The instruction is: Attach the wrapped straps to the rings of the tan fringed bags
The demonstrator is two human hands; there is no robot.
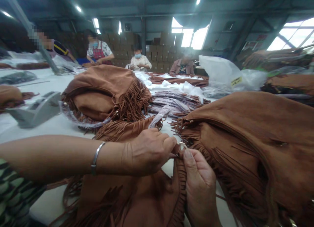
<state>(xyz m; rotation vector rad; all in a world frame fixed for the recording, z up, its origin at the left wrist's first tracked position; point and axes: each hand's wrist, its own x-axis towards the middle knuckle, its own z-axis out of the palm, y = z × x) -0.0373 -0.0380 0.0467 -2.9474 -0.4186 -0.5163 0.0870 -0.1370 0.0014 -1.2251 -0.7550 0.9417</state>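
A brown fringed suede bag [147,194] lies below my hands, its corner raised between them. My right hand [200,179] pinches that corner, thumb up, beside a pale metal ring [182,145]. From the left, my left hand [152,150] reaches across with curled fingers, closed at a small brown tab by the ring; its fingertips are partly hidden. A silver bracelet [97,156] circles the left wrist.
Fringed bags lie at the upper left [98,89] and the right [265,122]. A grey tape dispenser [36,109] stands at left. Wrapped fringe bundles [174,102] and a white plastic bag [220,73] lie farther back. Several people work across the table.
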